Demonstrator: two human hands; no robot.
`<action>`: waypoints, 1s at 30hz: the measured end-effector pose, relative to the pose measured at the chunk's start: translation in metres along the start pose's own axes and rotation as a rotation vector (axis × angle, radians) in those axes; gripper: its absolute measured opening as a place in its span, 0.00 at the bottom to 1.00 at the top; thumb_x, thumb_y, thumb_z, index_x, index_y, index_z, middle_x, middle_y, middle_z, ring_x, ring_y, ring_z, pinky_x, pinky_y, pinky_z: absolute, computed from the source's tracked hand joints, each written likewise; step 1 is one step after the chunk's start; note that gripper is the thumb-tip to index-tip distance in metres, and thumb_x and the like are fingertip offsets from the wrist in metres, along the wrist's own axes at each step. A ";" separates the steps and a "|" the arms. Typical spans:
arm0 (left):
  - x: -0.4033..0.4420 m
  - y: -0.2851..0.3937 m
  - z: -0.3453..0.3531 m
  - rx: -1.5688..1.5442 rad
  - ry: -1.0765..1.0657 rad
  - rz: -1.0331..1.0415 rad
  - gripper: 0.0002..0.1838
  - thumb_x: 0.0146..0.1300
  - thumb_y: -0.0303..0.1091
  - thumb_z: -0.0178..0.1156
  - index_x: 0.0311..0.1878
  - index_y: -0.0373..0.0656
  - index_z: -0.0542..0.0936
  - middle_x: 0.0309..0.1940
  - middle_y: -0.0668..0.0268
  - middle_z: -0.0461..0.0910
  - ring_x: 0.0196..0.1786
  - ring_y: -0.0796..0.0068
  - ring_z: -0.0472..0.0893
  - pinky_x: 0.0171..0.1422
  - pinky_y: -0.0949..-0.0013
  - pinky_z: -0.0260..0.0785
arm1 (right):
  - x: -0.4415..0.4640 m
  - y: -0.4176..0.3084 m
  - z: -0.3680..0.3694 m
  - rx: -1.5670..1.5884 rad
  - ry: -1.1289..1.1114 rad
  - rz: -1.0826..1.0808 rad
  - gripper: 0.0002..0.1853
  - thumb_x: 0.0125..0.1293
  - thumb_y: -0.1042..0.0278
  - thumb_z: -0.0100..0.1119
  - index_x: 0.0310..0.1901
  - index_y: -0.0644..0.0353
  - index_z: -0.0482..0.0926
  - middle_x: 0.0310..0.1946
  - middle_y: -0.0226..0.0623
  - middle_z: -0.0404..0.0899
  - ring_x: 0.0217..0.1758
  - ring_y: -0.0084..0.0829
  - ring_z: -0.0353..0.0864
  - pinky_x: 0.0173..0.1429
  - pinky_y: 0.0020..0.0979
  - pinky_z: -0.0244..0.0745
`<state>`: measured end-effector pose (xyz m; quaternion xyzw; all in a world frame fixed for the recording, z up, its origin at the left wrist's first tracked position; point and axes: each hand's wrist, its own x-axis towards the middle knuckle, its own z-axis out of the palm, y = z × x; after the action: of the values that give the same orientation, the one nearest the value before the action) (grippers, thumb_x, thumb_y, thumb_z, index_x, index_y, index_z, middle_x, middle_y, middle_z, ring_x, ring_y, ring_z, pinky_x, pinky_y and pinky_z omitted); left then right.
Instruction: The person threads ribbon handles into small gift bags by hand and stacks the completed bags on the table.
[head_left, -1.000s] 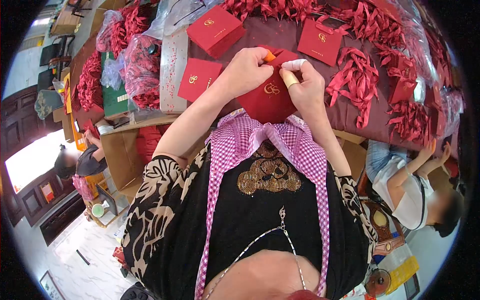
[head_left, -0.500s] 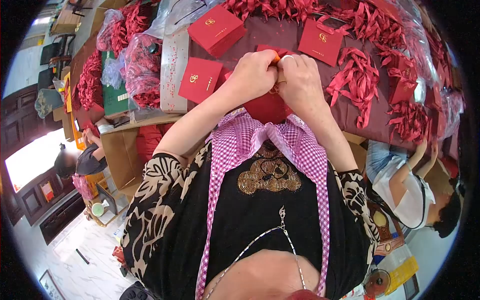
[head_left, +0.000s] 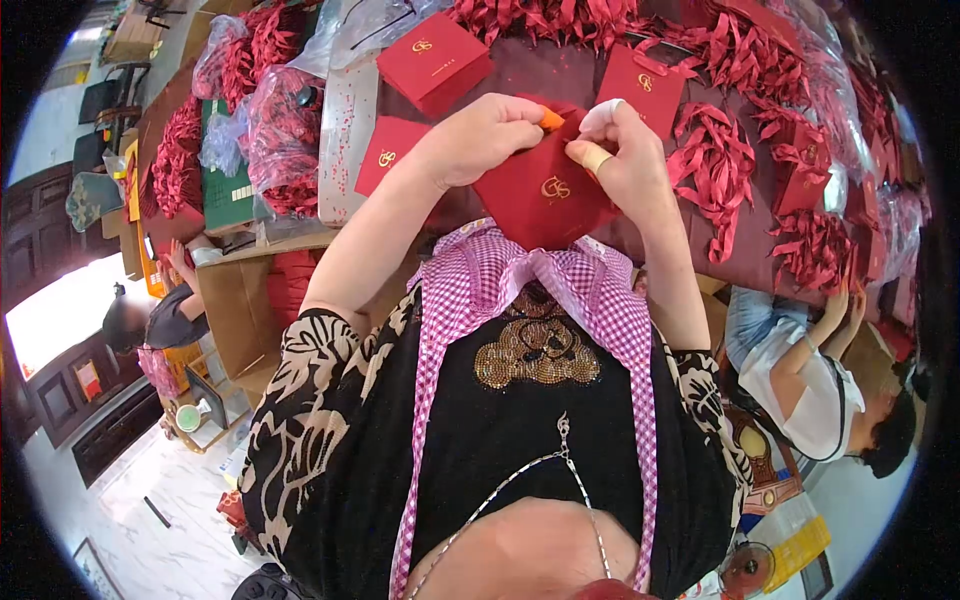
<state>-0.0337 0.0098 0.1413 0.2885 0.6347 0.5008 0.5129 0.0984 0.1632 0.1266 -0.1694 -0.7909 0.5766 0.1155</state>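
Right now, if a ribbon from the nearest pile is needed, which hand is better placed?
Probably the right hand: it is on the side of the red bag nearer the ribbon pile; the left hand is opposite.

The bare left hand [head_left: 485, 140] and the bare right hand [head_left: 632, 165], pressed together half a second ago, have moved apart along the upper edges of the deep-red bag with a gold monogram [head_left: 535, 195], uncovering that monogram. The left forearm now hides more of the square red card with gold print [head_left: 398, 140], and the right fingertips overlap the upright red rectangle with gold lettering [head_left: 645, 92].
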 end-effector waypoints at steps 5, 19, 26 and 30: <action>0.005 -0.004 0.009 -0.175 -0.011 0.061 0.14 0.61 0.23 0.52 0.50 0.33 0.77 0.40 0.68 0.80 0.42 0.84 0.77 0.47 0.80 0.68 | -0.001 -0.013 -0.006 -0.036 -0.038 -0.024 0.12 0.51 0.79 0.65 0.35 0.65 0.71 0.27 0.37 0.78 0.33 0.27 0.79 0.39 0.27 0.72; 0.015 -0.009 0.007 -0.041 -0.090 0.047 0.13 0.62 0.26 0.54 0.49 0.32 0.78 0.40 0.69 0.81 0.42 0.86 0.76 0.48 0.80 0.68 | -0.002 0.005 -0.009 0.148 -0.125 -0.068 0.12 0.54 0.81 0.66 0.33 0.62 0.71 0.26 0.25 0.74 0.30 0.13 0.71 0.34 0.19 0.69; 0.015 -0.011 0.008 0.003 -0.055 0.026 0.08 0.62 0.25 0.53 0.40 0.34 0.79 0.33 0.73 0.79 0.35 0.87 0.74 0.42 0.79 0.67 | 0.000 -0.010 -0.022 -0.055 -0.123 -0.132 0.13 0.53 0.74 0.67 0.40 0.62 0.75 0.32 0.38 0.79 0.34 0.30 0.79 0.40 0.29 0.74; 0.014 -0.009 0.013 0.041 -0.043 0.074 0.06 0.62 0.24 0.53 0.38 0.36 0.79 0.31 0.75 0.78 0.36 0.90 0.72 0.41 0.81 0.66 | 0.014 -0.014 -0.032 -0.347 -0.115 -0.531 0.13 0.54 0.71 0.63 0.43 0.59 0.79 0.41 0.36 0.79 0.47 0.39 0.75 0.53 0.36 0.69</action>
<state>-0.0246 0.0237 0.1280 0.3329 0.6225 0.4999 0.5017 0.0957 0.1933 0.1493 0.0587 -0.8992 0.3914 0.1865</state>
